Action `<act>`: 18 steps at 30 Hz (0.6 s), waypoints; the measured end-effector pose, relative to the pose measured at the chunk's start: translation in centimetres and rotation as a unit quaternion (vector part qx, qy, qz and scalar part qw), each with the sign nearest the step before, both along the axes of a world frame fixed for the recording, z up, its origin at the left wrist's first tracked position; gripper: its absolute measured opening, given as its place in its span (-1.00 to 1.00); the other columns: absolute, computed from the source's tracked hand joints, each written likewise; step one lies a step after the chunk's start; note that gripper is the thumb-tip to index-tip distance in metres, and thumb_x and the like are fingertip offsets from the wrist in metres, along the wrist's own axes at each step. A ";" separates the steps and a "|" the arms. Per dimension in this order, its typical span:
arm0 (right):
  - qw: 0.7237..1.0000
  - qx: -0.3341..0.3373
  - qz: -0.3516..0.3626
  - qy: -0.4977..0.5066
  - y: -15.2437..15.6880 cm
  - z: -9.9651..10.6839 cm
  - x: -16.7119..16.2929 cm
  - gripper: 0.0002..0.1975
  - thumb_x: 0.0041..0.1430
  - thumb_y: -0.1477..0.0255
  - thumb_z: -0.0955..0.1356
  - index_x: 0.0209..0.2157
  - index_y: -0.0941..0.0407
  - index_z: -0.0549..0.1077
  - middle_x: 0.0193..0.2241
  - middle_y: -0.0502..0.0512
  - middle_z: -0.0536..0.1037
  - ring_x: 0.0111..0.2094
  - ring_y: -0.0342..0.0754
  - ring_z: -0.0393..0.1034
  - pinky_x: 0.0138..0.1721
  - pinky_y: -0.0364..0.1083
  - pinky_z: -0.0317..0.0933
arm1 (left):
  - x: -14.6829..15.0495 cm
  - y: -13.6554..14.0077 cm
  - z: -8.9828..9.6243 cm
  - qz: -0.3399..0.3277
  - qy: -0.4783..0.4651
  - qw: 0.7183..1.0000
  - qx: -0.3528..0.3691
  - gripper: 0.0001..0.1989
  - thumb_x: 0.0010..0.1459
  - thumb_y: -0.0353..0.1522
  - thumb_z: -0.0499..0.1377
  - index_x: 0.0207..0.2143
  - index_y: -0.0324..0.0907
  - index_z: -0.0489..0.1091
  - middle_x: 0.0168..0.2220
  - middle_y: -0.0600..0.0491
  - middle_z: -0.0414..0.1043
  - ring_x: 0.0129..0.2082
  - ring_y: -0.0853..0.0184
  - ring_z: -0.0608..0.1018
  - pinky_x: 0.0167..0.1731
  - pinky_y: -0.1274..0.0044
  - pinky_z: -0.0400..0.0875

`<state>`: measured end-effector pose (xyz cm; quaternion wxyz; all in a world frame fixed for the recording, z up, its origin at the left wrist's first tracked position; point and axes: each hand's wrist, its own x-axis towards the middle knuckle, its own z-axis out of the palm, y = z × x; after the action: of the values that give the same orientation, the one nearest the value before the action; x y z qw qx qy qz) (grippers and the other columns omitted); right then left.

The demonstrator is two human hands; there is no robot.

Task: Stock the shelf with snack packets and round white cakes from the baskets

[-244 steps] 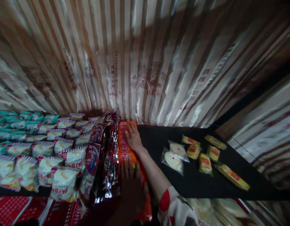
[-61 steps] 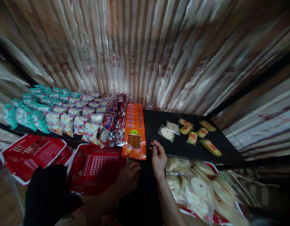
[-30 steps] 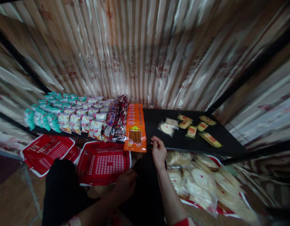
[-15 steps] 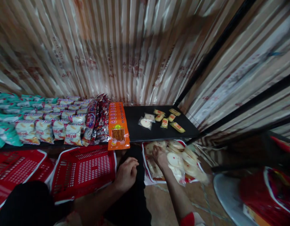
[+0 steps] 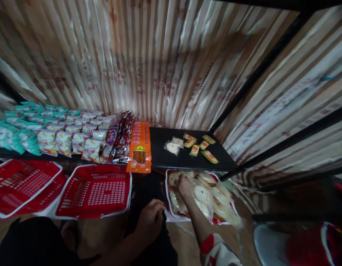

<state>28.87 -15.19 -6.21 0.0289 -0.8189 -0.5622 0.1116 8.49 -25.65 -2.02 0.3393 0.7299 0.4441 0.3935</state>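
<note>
My right hand (image 5: 185, 186) reaches down into a red basket with a white rim (image 5: 166, 192), its fingers bunched on a clear packet at the upper left of the pile. The fingertips are partly hidden. Round white crackers in clear packets (image 5: 203, 194), several with a red dot in the middle, fill this basket. My left hand (image 5: 152, 218) rests by my knee with its fingers curled in, and nothing shows in it. On the black shelf (image 5: 162, 162) above the basket lie two round white cracker packets (image 5: 172, 147) and several small yellow packets (image 5: 195, 149).
Teal bags (image 5: 29, 142), white snack bags (image 5: 91, 149), dark red packets (image 5: 122, 142) and an orange packet of sticks (image 5: 139, 157) line the shelf's left side. Red baskets (image 5: 94, 214) stand below it. Black frame bars (image 5: 244, 85) slope at the right, near a grey stool (image 5: 266, 244).
The view has shifted, showing more of the red baskets at left. My right hand stays at the same part of the cracker pile. My left hand remains curled by my knee.
</note>
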 end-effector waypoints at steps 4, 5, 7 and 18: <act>1.000 -0.010 0.014 0.014 0.0 0.1 0.9 -0.78 0.24 0.41 0.17 -0.18 0.18 0.36 -0.22 0.28 0.53 -0.18 0.04 0.46 -0.28 -0.10 0.19 | 1.2 -1.6 0.1 0.028 -0.010 1.000 0.006 -0.70 0.08 -0.57 -0.11 -0.40 -0.18 0.39 -0.34 0.00 0.47 -0.31 0.38 0.53 -0.29 0.57 0.43; 1.000 -0.010 0.018 0.016 0.0 0.2 1.1 -0.78 0.25 0.42 0.16 -0.20 0.17 0.37 -0.23 0.27 0.53 -0.18 0.02 0.46 -0.28 -0.11 0.19 | 1.6 -1.9 0.1 0.033 -0.012 0.999 0.008 -0.70 0.09 -0.57 -0.11 -0.41 -0.18 0.39 -0.35 0.00 0.47 -0.32 0.38 0.53 -0.29 0.57 0.43; 1.000 -0.008 0.022 0.021 0.0 0.3 1.4 -0.79 0.25 0.44 0.15 -0.21 0.17 0.37 -0.23 0.26 0.54 -0.19 0.00 0.46 -0.28 -0.13 0.19 | 2.4 -2.6 0.2 0.039 -0.018 0.999 0.008 -0.70 0.09 -0.56 -0.10 -0.41 -0.18 0.40 -0.35 0.01 0.48 -0.31 0.37 0.53 -0.29 0.57 0.43; 0.998 -0.013 0.037 0.051 1.1 0.8 3.4 -0.65 0.20 0.37 0.24 -0.03 0.27 0.30 -0.21 0.33 0.55 -0.15 0.05 0.46 -0.20 -0.09 0.22 | 8.3 -5.6 -0.6 0.065 -0.063 0.996 -0.014 -0.75 0.16 -0.47 -0.06 -0.37 -0.19 0.41 -0.33 -0.03 0.49 -0.30 0.35 0.54 -0.26 0.55 0.44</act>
<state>32.30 -14.14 -5.38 0.0424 -0.7910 -0.5885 0.1618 16.83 -31.24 -2.62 0.3504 0.6683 0.4741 0.4537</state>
